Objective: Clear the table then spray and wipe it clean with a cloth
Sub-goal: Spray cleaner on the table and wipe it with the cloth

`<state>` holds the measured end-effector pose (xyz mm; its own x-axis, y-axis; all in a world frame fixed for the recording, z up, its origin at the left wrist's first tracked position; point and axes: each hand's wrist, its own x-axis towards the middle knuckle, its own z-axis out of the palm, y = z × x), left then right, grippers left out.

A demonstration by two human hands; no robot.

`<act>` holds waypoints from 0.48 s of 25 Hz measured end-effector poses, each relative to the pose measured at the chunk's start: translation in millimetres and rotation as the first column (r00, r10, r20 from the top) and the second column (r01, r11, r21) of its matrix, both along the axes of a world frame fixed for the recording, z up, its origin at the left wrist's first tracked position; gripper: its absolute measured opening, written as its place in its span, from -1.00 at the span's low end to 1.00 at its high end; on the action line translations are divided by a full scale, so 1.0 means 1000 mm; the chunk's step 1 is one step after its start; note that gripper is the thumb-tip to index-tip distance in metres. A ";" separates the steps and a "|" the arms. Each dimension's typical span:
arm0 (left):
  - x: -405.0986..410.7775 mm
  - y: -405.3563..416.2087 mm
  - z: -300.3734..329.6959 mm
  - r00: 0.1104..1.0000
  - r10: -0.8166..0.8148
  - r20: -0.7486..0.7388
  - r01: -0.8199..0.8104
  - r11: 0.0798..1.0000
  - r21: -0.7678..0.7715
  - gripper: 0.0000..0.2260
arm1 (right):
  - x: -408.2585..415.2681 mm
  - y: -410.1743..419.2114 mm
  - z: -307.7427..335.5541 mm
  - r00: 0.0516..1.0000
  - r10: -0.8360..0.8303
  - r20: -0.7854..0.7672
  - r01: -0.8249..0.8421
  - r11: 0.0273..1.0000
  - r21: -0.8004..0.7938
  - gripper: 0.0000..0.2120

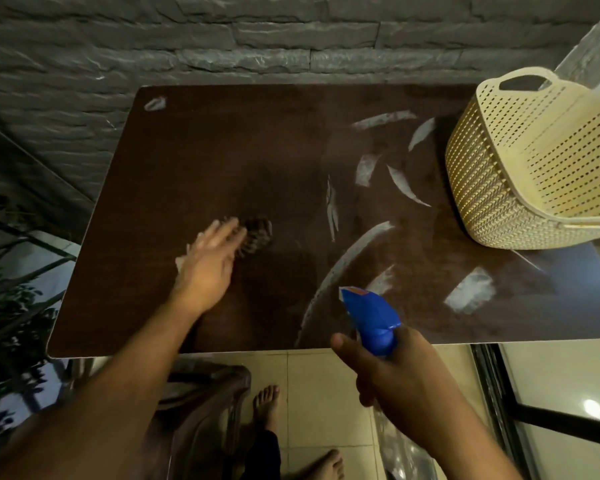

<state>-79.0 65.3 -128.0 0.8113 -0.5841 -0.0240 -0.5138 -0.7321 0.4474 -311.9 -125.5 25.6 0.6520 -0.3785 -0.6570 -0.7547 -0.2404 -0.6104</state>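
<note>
Cloth [257,233]: soft, limp, pressed flat on surface [187,161] mid-left under left hand [208,265], fingers straight. Spray bottle [371,317], light and rigid, gripped at neck by right hand [399,372], near edge.

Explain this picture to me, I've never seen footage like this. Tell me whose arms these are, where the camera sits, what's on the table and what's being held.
There is no machine here. A person wears a camera on the head, so this one picture looks forward and down along their own arms.

The left hand lies with straight fingers on a cloth, pressing it onto the dark brown table. The cloth is blurred, so its pattern is hard to tell.

The right hand grips a blue spray bottle, its nozzle aimed over the table.

A cream perforated basket stands at the table's far right corner. Pale streaks show on the right half of the surface.

Below are bare feet on tiled floor.
</note>
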 end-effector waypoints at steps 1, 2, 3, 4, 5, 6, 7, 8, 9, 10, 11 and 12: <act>0.037 -0.017 -0.003 0.993 0.116 -0.019 -0.115 0.993 0.033 -0.54 | 0.001 -0.001 -0.002 1.000 0.007 0.004 -0.007 1.000 -0.012 -0.72; 0.066 -0.039 -0.002 0.982 0.182 -0.045 -0.179 0.982 0.061 -0.55 | 0.004 -0.003 -0.003 1.000 0.011 0.015 -0.011 1.000 -0.023 -0.72; 0.077 -0.063 0.001 0.982 0.180 -0.058 -0.175 0.981 0.084 -0.54 | 0.007 -0.004 -0.006 1.000 0.005 0.027 -0.005 1.000 -0.020 -0.72; 0.071 -0.086 0.002 0.990 0.132 -0.053 -0.128 0.989 0.077 -0.53 | 0.009 -0.005 -0.006 0.999 -0.011 0.045 0.012 1.000 -0.006 -0.73; 0.051 -0.099 0.000 1.000 0.015 -0.017 -0.014 0.996 0.085 -0.51 | 0.011 -0.005 -0.005 0.997 -0.036 0.064 0.035 0.999 0.018 -0.74; 0.018 -0.098 -0.004 0.994 -0.107 0.016 0.105 0.991 0.088 -0.50 | 0.011 -0.004 -0.003 0.996 -0.053 0.078 0.050 0.998 0.039 -0.74; -0.021 -0.083 -0.006 0.979 -0.200 0.028 0.197 0.977 0.082 -0.50 | 0.010 -0.003 -0.001 0.994 -0.062 0.087 0.057 0.997 0.054 -0.73; -0.056 -0.056 -0.006 0.961 -0.275 0.022 0.273 0.961 0.047 -0.50 | 0.009 -0.002 0.002 0.994 -0.063 0.086 0.058 0.997 0.057 -0.73; -0.080 -0.026 -0.003 0.955 -0.295 0.009 0.295 0.955 -0.012 -0.51 | 0.008 -0.003 0.003 0.995 -0.059 0.078 0.055 0.997 0.050 -0.73; -0.084 -0.001 -0.001 0.961 -0.277 -0.008 0.276 0.960 -0.054 -0.52 | 0.007 -0.004 0.002 0.996 -0.054 0.071 0.051 0.998 0.042 -0.73; -0.068 0.011 0.001 0.971 -0.239 -0.027 0.237 0.970 -0.056 -0.53 | 0.006 -0.004 0.001 0.996 -0.049 0.070 0.046 0.998 0.043 -0.73; -0.038 0.009 0.000 0.985 -0.171 -0.019 0.170 0.985 -0.020 -0.54 | 0.007 -0.005 -0.002 0.996 -0.046 0.071 0.043 0.998 0.047 -0.74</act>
<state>-116.8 74.5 -127.7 0.6994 -0.7142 -0.0276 -0.6210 -0.6263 0.4712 -305.2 -130.4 23.9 0.6816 -0.3788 -0.6261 -0.7175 -0.1780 -0.6734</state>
